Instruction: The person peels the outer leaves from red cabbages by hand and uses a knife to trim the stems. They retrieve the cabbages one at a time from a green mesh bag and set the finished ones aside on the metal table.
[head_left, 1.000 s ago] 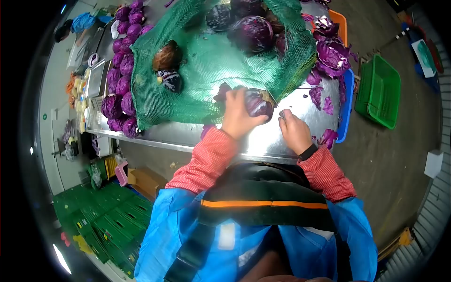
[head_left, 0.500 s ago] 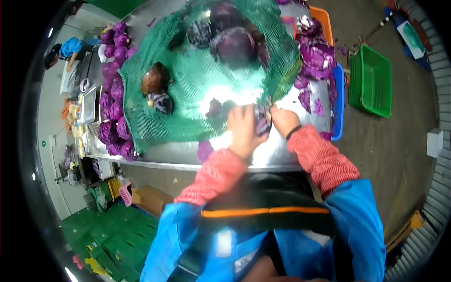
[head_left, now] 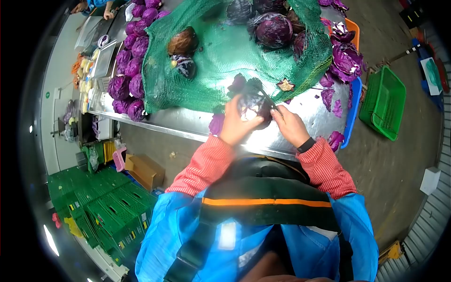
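Note:
My left hand (head_left: 236, 123) is wrapped round the left side of a red cabbage (head_left: 252, 107) near the table's front edge. To the right, the closed fingers of my right hand (head_left: 289, 124) grip a knife (head_left: 268, 97), its dark blade lying over the cabbage. Under and beyond the cabbage spreads a green mesh bag (head_left: 211, 89). A cut-off stem piece (head_left: 285, 84) lies on the mesh, and a purple leaf (head_left: 216, 124) rests by my left hand.
Trimmed cabbages (head_left: 119, 87) line the table's left side. More cabbages (head_left: 274, 30) lie in the mesh. Loose leaves (head_left: 346, 61) top an orange crate (head_left: 352, 34) and a blue crate (head_left: 353, 101) at the right. Green baskets (head_left: 384, 103) stand on the floor. A co-worker's hand (head_left: 108, 14) shows upper left.
The view has shifted, so the table appears higher and tilted. The cabbage in my left hand is turned, with its pale cut face showing. A stem piece now lies on the mesh.

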Motion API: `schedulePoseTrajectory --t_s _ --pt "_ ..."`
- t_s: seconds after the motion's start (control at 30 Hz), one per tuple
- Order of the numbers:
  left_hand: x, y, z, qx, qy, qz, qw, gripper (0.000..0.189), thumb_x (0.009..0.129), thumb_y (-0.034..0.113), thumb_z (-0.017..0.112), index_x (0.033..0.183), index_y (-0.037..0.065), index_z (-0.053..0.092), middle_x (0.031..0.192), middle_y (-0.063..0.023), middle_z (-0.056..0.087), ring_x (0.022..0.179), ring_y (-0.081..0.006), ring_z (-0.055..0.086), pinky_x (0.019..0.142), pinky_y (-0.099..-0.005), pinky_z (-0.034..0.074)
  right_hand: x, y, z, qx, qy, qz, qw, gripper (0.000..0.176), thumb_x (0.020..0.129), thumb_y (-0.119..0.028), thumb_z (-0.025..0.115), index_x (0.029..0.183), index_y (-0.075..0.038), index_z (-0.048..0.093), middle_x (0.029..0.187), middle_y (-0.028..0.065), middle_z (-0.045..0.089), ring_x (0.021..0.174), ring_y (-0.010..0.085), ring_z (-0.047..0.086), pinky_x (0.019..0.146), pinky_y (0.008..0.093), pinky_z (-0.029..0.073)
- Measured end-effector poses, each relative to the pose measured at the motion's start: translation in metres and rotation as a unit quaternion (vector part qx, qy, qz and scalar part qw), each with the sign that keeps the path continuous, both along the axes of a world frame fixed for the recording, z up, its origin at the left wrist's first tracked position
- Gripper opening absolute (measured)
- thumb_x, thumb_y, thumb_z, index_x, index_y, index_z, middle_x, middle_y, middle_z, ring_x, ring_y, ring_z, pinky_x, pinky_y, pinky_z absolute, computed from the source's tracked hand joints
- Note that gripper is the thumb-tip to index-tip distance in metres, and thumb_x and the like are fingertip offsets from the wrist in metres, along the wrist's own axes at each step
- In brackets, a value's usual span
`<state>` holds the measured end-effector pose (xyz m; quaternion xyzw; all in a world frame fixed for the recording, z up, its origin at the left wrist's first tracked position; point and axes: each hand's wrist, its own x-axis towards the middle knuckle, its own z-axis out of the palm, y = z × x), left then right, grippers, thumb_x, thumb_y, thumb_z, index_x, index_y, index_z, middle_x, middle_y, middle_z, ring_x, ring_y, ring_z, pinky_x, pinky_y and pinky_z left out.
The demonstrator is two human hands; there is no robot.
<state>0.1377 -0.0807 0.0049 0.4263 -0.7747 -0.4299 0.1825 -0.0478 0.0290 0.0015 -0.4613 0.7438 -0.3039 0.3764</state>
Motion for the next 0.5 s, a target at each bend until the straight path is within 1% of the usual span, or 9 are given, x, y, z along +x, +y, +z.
schedulePoseTrajectory --t_s 0.1,0.13,0.23,0.27,0.33,0.37,0.4,0.43,0.5 --pt "-0.013 0.001 0.007 -0.050 -0.037 -0.018 0.998 0.099 0.061 0.037 0.089 0.139 0.000 0.039 0.128 -0.0232 0.045 0.116 -0.0346 0.051 0.102 -0.0416 0.044 0.007 0.011 0.022 -0.049 0.181 0.037 0.982 0.024 0.098 -0.028 0.054 0.105 -0.005 0.057 0.077 0.0190 0.066 0.068 0.0387 0.065 0.059 0.0460 0.049" --pt "-0.017 0.002 0.009 -0.055 -0.051 -0.017 0.997 0.101 0.061 0.038 0.089 0.139 0.000 0.039 0.127 -0.0239 0.045 0.116 -0.0347 0.051 0.102 -0.0415 0.044 0.010 0.015 0.029 -0.085 0.215 0.028 0.972 0.019 0.097 -0.025 0.055 0.102 -0.007 0.056 0.078 0.0173 0.067 0.064 0.0388 0.064 0.056 0.0480 0.050" --pt "-0.029 -0.006 0.011 -0.067 -0.084 -0.029 0.994 0.107 0.060 0.039 0.090 0.142 -0.002 0.035 0.125 -0.0260 0.047 0.118 -0.0374 0.050 0.101 -0.0419 0.045 0.015 0.026 0.039 -0.079 0.281 0.047 0.955 0.018 0.097 -0.025 0.055 0.102 -0.008 0.055 0.077 0.0166 0.067 0.064 0.0373 0.064 0.057 0.0462 0.051" --pt "-0.033 -0.010 0.014 -0.064 -0.083 -0.042 0.994 0.108 0.059 0.039 0.091 0.142 -0.002 0.034 0.125 -0.0260 0.047 0.118 -0.0380 0.050 0.101 -0.0420 0.045 0.015 0.029 0.032 -0.065 0.274 0.045 0.958 0.022 0.097 -0.026 0.054 0.109 -0.008 0.057 0.082 0.0190 0.068 0.069 0.0392 0.065 0.060 0.0478 0.051" --pt "-0.037 -0.014 0.021 -0.044 -0.070 -0.069 0.994 0.110 0.058 0.037 0.092 0.142 -0.002 0.033 0.128 -0.0261 0.045 0.123 -0.0396 0.047 0.102 -0.0430 0.044 0.009 0.024 0.027 -0.061 0.188 -0.021 0.980 0.027 0.098 -0.028 0.052 0.116 -0.007 0.057 0.087 0.0223 0.068 0.074 0.0423 0.065 0.065 0.0488 0.051" --pt "-0.038 -0.015 0.018 -0.082 -0.037 -0.060 0.994 0.110 0.058 0.036 0.092 0.142 -0.002 0.033 0.129 -0.0261 0.044 0.123 -0.0395 0.047 0.103 -0.0432 0.044 0.004 0.018 0.024 -0.059 0.143 -0.053 0.986 0.030 0.099 -0.029 0.051 0.119 -0.006 0.057 0.089 0.0239 0.067 0.077 0.0439 0.065 0.067 0.0493 0.051" --pt "-0.038 -0.013 0.014 -0.120 -0.006 -0.051 0.992 0.110 0.058 0.035 0.092 0.142 -0.002 0.033 0.131 -0.0261 0.043 0.124 -0.0394 0.046 0.103 -0.0433 0.043 -0.004 0.012 0.013 -0.068 0.066 -0.073 0.993 0.037 0.101 -0.031 0.048 0.125 -0.003 0.055 0.093 0.0285 0.066 0.083 0.0481 0.063 0.073 0.0502 0.050" --pt "-0.038 -0.013 0.009 -0.159 0.026 -0.042 0.986 0.110 0.057 0.035 0.092 0.142 -0.002 0.033 0.133 -0.0261 0.042 0.125 -0.0392 0.045 0.104 -0.0435 0.043 -0.006 0.011 0.005 -0.065 0.052 -0.070 0.994 0.038 0.101 -0.031 0.047 0.125 -0.003 0.055 0.093 0.0289 0.066 0.084 0.0483 0.063 0.073 0.0500 0.050" --pt "-0.041 -0.008 -0.007 -0.165 0.027 -0.018 0.986 0.108 0.058 0.035 0.091 0.142 -0.002 0.033 0.133 -0.0251 0.041 0.126 -0.0394 0.044 0.106 -0.0435 0.041 -0.010 0.006 -0.003 -0.064 0.028 -0.065 0.995 0.039 0.101 -0.032 0.046 0.124 -0.001 0.055 0.091 0.0299 0.065 0.085 0.0489 0.063 0.074 0.0496 0.050"
